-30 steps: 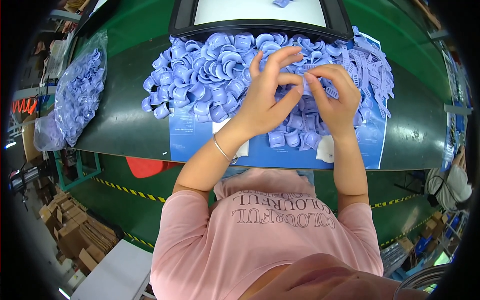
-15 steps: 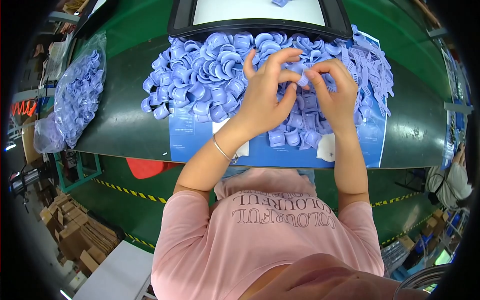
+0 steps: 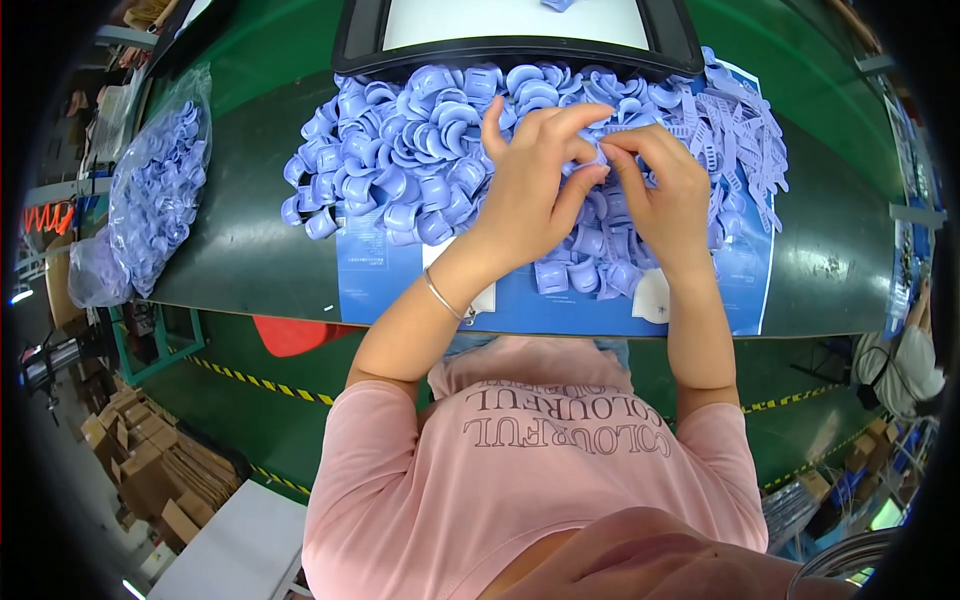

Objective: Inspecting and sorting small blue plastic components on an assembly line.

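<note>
My left hand [image 3: 535,185] and my right hand [image 3: 668,195] meet over a heap of lavender plastic parts. Between their fingertips is a small lavender plastic piece [image 3: 600,154], mostly covered by the fingers. Thumb and forefinger pinch it on each side; the other fingers of my left hand are raised. Curved, shell-like lavender pieces [image 3: 435,130], some with slots, lie heaped around and beyond my left hand. To the right of my right hand lies a pile of flat slotted lavender straps [image 3: 745,140]. Whether the held piece joins a strap cannot be made out.
Behind the heap stands a black-rimmed tray [image 3: 520,48] with a white bottom and one lavender piece. A clear bag [image 3: 160,190] of lavender parts lies at the table's left end. Blue printed sheets [image 3: 365,270] lie under the parts on the dark green table [image 3: 260,240].
My fingertips have drawn closer together around the small piece, which now shows less. My right hand has shifted slightly left; the piles look unchanged.
</note>
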`<state>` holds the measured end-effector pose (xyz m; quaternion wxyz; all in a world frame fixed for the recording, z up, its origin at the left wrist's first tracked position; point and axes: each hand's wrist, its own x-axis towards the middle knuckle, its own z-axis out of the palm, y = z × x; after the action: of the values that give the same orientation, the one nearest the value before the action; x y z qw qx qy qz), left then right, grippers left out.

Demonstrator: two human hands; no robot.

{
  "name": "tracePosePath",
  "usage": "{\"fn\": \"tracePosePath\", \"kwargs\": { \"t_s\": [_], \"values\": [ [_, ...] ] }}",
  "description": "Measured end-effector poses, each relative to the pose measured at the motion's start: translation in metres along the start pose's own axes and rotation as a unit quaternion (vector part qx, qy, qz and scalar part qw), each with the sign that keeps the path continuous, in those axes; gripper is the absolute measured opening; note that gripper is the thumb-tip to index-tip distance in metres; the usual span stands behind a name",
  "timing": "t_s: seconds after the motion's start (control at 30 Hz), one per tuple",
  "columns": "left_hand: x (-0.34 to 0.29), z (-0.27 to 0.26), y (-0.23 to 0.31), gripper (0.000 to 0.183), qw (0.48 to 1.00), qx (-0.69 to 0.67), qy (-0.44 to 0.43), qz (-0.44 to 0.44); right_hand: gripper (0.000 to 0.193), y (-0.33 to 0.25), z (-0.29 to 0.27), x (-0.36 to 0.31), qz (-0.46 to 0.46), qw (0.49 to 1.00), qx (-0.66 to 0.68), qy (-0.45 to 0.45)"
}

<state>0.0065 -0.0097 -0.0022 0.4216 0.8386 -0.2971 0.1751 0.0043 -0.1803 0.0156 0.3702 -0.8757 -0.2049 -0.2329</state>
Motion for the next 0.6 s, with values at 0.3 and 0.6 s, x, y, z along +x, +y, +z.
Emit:
{"fn": "tracePosePath", "kwargs": {
  "t_s": [0.3, 0.6],
  "values": [
    [-0.001, 0.006, 0.002, 0.050, 0.964, -0.262, 0.046, -0.026, 0.010, 0.010, -0.006, 0.003, 0.135, 0.933, 0.329, -0.061],
    [0.000, 0.002, 0.001, 0.057, 0.958, -0.267, 0.051, -0.095, 0.005, 0.004, -0.008, 0.005, -0.011, 0.988, 0.152, -0.031]
  ]
}}
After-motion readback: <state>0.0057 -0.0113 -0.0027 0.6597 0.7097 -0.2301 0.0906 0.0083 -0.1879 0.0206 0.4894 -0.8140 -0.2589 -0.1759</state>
